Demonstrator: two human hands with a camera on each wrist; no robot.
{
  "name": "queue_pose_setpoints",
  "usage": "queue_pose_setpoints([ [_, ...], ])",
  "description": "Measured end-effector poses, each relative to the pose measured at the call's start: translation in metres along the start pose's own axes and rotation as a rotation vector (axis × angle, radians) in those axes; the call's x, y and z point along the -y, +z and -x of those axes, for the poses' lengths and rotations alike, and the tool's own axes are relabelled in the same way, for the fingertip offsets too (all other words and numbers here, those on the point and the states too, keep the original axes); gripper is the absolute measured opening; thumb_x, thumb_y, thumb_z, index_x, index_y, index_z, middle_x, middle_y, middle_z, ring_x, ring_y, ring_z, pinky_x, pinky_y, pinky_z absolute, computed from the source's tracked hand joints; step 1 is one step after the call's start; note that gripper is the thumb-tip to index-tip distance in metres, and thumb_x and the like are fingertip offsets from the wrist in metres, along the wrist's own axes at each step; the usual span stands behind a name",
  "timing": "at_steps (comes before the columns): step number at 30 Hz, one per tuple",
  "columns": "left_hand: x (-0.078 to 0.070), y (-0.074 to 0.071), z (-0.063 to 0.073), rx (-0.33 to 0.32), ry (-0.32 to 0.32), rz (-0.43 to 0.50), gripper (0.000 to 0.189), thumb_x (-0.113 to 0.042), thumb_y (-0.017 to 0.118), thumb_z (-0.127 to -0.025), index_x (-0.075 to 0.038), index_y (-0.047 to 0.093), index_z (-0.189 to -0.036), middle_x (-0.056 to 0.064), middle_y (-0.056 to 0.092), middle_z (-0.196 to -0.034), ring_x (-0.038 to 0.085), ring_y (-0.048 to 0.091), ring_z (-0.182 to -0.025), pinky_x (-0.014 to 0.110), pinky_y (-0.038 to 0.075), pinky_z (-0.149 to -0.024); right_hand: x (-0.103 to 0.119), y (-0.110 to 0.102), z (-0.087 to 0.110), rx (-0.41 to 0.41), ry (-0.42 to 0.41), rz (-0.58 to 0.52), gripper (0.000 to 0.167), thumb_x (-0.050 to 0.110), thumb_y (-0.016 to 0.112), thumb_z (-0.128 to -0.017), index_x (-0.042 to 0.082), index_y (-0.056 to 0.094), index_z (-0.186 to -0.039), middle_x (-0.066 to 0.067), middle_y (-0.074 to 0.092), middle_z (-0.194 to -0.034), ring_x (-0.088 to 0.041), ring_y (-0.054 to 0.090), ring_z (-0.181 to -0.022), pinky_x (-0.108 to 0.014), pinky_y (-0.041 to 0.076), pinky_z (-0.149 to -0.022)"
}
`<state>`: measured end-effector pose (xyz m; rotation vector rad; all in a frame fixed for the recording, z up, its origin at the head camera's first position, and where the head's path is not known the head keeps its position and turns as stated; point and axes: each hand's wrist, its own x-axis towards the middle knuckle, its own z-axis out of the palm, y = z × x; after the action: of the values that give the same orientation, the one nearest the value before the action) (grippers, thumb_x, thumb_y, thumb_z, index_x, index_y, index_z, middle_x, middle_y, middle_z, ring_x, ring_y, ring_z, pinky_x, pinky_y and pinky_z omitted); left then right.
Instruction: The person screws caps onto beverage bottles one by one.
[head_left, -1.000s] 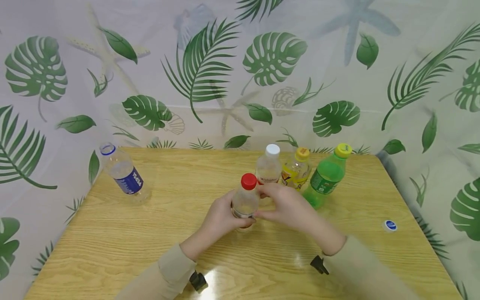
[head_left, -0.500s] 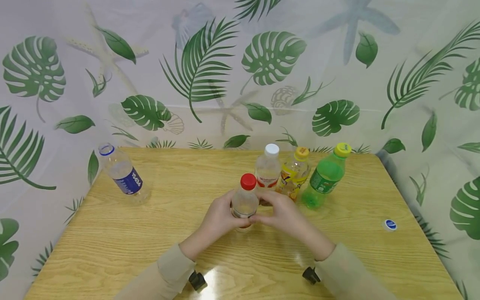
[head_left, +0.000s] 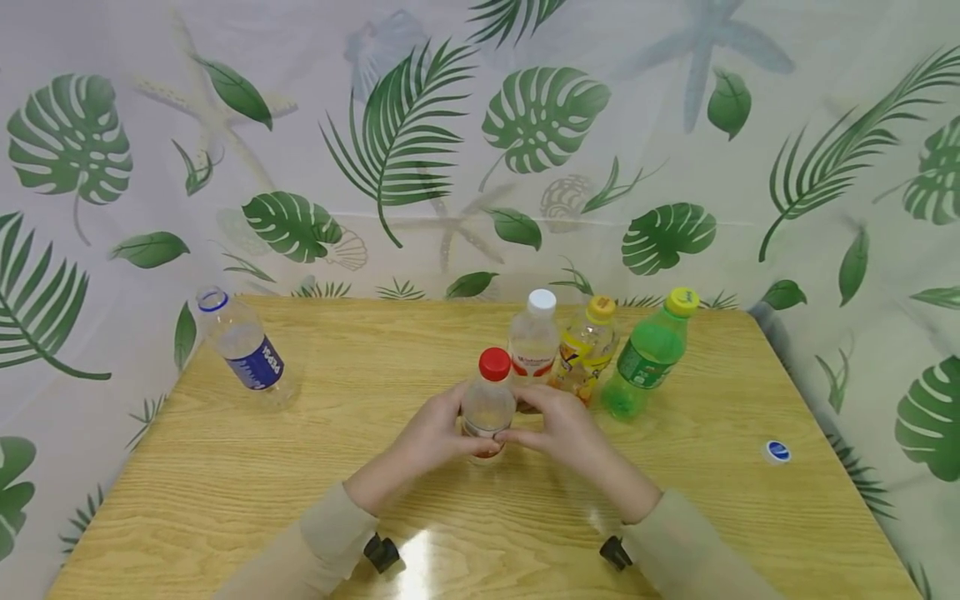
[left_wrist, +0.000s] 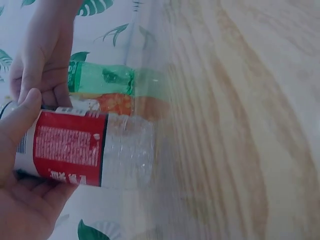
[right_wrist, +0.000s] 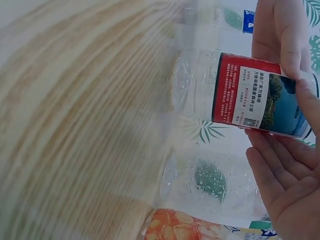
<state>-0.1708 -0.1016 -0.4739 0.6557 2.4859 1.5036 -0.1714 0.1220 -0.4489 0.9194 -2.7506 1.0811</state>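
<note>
Upright near the table's middle is a clear plastic water bottle with a red cap and a red label. From its left side my left hand grips it, thumb across the front of the label. My right hand holds the same bottle from the right, its thumb close to the left thumb and its fingers behind. Both wrist views show the thumbs pressed to the label and the clear base close over the wood. Just behind the right hand stands a clear bottle with a white cap.
To the right of the white-capped bottle stand a yellow-labelled bottle and a green bottle, both with yellow caps. An uncapped Pepsi bottle is at the table's far left. A loose blue-and-white cap lies on the right.
My right hand has come slightly left and closed in round the red-capped bottle, uncovering the white-capped bottle's label. The left hand keeps its grip.
</note>
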Motion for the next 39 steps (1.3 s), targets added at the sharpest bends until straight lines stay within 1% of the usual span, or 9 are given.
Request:
queue_pose_setpoints([
  [3,0.003,-0.005,-0.002,0.059,0.042,0.009,0.065,-0.015,0.087,-0.09,-0.009,0.055,-0.147,0.009,0.07,-0.136,0.029,0.066,-0.131,0.052,0.052,-0.113,0.0,0.001,0.001,-0.013,0.002,0.022,0.059,0.018,0.092,-0.084,0.003,0.07,-0.136,-0.013,0.075,-0.133,-0.029,0.077,-0.11,-0.042,0.064,-0.093],
  [5,0.004,-0.008,-0.003,0.083,0.068,0.017,0.064,-0.013,0.085,-0.092,-0.009,0.055,-0.148,0.01,0.069,-0.137,0.029,0.065,-0.132,0.051,0.051,-0.114,0.001,0.002,0.001,-0.02,0.002,0.032,0.06,0.019,0.092,-0.083,0.003,0.07,-0.137,-0.013,0.075,-0.133,-0.028,0.077,-0.11,-0.042,0.064,-0.092],
  [9,0.007,-0.01,-0.004,0.095,0.1,0.0,0.063,-0.009,0.079,-0.09,-0.006,0.053,-0.146,0.011,0.069,-0.133,0.027,0.066,-0.128,0.048,0.053,-0.113,0.001,0.002,0.001,-0.037,-0.017,0.046,0.058,0.018,0.093,-0.082,0.003,0.071,-0.133,-0.012,0.077,-0.129,-0.028,0.077,-0.107,-0.041,0.064,-0.091],
  [12,0.008,-0.012,-0.003,0.091,0.091,-0.01,0.062,-0.008,0.078,-0.088,-0.007,0.054,-0.146,0.01,0.069,-0.133,0.026,0.066,-0.128,0.046,0.053,-0.114,0.001,0.003,0.001,-0.044,-0.027,0.051,0.057,0.018,0.093,-0.082,0.004,0.072,-0.132,-0.012,0.077,-0.127,-0.027,0.077,-0.106,-0.04,0.065,-0.09],
  [17,0.007,-0.019,0.003,0.061,0.059,-0.012,0.057,-0.011,0.085,-0.089,-0.007,0.062,-0.141,0.01,0.072,-0.135,0.032,0.066,-0.133,0.049,0.053,-0.114,0.003,0.003,-0.001,-0.02,-0.025,0.033,0.056,0.019,0.092,-0.084,0.005,0.071,-0.134,-0.01,0.077,-0.13,-0.025,0.077,-0.108,-0.039,0.064,-0.092],
  [21,0.006,-0.022,0.008,0.032,0.039,-0.025,0.055,-0.015,0.088,-0.088,-0.006,0.066,-0.138,0.011,0.074,-0.133,0.034,0.068,-0.13,0.049,0.055,-0.111,0.006,0.003,-0.003,-0.004,-0.021,0.037,0.05,0.02,0.091,-0.085,0.006,0.072,-0.129,-0.008,0.078,-0.123,-0.024,0.077,-0.107,-0.039,0.064,-0.092],
  [26,0.004,-0.022,0.014,-0.062,-0.003,-0.089,0.049,-0.019,0.092,-0.084,-0.006,0.073,-0.127,0.01,0.079,-0.124,0.033,0.074,-0.12,0.047,0.06,-0.105,0.011,0.004,-0.006,0.003,-0.029,0.06,0.045,0.023,0.091,-0.086,0.007,0.074,-0.125,-0.007,0.08,-0.119,-0.024,0.078,-0.105,-0.04,0.064,-0.091],
  [31,0.001,-0.023,0.017,-0.136,-0.041,-0.121,0.045,-0.019,0.093,-0.083,-0.007,0.076,-0.123,0.009,0.08,-0.12,0.032,0.076,-0.115,0.047,0.062,-0.101,0.014,0.006,-0.009,-0.018,-0.036,0.067,0.044,0.024,0.091,-0.086,0.006,0.074,-0.123,-0.008,0.08,-0.118,-0.025,0.078,-0.104,-0.04,0.064,-0.091],
  [39,-0.001,-0.029,0.015,-0.175,-0.058,-0.097,0.045,-0.016,0.09,-0.086,-0.004,0.075,-0.126,0.014,0.079,-0.123,0.033,0.076,-0.116,0.049,0.061,-0.101,0.019,0.009,-0.015,-0.079,-0.009,0.035,0.041,0.023,0.089,-0.089,0.006,0.076,-0.124,-0.008,0.08,-0.119,-0.023,0.078,-0.106,-0.038,0.064,-0.092],
])
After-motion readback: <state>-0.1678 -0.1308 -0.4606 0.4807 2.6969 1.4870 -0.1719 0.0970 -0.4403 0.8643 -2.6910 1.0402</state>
